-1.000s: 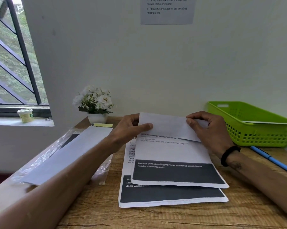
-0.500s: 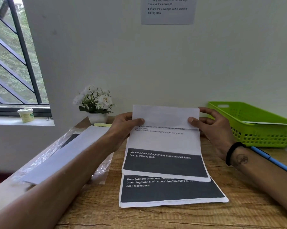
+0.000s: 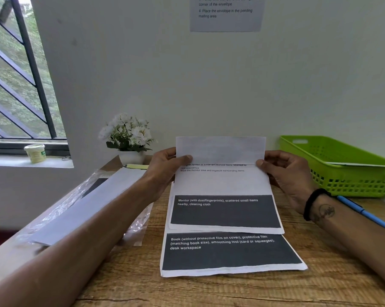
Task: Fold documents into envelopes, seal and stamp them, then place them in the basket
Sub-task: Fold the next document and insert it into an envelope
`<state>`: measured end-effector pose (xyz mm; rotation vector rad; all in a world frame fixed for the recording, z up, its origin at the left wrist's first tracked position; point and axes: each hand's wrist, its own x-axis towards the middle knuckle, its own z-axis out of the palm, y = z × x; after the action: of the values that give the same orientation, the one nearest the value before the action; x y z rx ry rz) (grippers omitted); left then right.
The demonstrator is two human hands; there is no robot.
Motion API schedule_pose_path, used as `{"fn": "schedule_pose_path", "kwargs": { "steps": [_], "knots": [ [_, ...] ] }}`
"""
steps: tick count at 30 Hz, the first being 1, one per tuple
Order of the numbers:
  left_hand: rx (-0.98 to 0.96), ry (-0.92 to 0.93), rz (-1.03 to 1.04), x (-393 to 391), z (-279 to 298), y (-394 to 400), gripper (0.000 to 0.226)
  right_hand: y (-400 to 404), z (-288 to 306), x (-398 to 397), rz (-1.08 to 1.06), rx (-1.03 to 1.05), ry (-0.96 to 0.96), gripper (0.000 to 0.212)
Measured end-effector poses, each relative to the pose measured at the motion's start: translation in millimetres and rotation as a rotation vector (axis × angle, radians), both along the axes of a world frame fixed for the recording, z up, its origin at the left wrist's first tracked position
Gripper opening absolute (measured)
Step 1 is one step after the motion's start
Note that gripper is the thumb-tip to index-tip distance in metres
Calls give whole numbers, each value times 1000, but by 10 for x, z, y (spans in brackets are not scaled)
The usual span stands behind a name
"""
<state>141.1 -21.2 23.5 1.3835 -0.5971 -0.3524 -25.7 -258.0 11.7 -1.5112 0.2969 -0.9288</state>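
A printed document [image 3: 222, 185] with a dark band across its lower part lies on the wooden desk [image 3: 209, 291], its top edge folded over toward me. My left hand [image 3: 165, 169] pinches the fold's left end and my right hand [image 3: 286, 171] pinches its right end. A second printed sheet [image 3: 229, 253] lies flat beneath it, nearer to me. A white envelope [image 3: 94, 204] rests on a clear plastic sleeve to the left. The green basket [image 3: 351, 185] stands at the right with a white envelope inside.
A white flower pot [image 3: 129, 140] stands against the wall behind my left hand, with a yellow sticky pad [image 3: 137, 166] beside it. A blue pen [image 3: 368, 214] lies right of my right wrist. A small tub [image 3: 35, 152] sits on the window sill. An instruction sheet [image 3: 226, 13] hangs on the wall.
Both hands have lifted the folded top edge and drawn the sheet away from me, squaring it. The lower sheet's text has become uncovered.
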Motion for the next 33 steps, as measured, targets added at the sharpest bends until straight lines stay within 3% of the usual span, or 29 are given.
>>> {"fn": "schedule_pose_path", "kwargs": {
  "steps": [15, 19, 26, 33],
  "knots": [
    [12, 45, 47, 22, -4, 2, 24, -21, 25, -6, 54, 99, -13, 19],
    [-14, 134, 71, 58, 9, -25, 29, -5, 28, -21, 71, 98, -17, 17],
    [-117, 376, 19, 33, 25, -11, 17, -27, 14, -6, -3, 1, 1, 18],
    [-43, 384, -67, 25, 39, 46, 39, -38, 18, 22, -100, -46, 57, 30]
  ]
}}
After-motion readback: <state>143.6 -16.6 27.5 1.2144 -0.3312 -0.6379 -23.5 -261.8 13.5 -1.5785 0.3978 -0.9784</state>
